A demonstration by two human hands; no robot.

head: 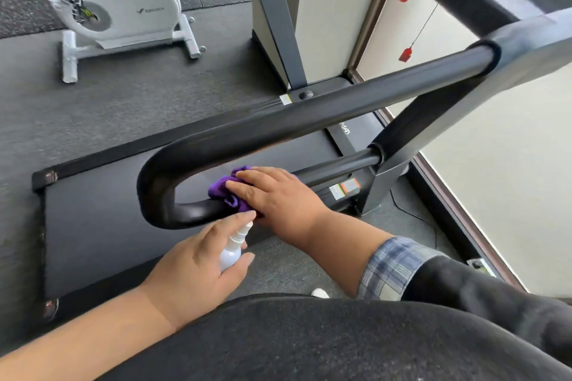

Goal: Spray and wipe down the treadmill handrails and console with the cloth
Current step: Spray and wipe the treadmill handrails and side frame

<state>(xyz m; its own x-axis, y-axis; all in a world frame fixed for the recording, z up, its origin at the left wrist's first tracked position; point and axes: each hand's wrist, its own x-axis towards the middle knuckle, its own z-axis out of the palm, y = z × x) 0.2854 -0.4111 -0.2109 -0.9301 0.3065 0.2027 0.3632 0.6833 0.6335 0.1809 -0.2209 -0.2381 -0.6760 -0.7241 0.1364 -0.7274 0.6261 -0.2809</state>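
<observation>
Purple cloth point(227, 192) bunched on lower handrail point(198, 212) near bend, right hand point(275, 195) pressing it with near-straight fingers. Left hand point(198, 260) grips white spray bottle point(233, 249), nozzle just beside cloth. Advice: wrap cloth round bar, wipe along length.

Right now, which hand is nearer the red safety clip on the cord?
The right hand. It presses the purple cloth on the lower handrail, below the red clip. The left hand holds the spray bottle lower and farther off.
</observation>
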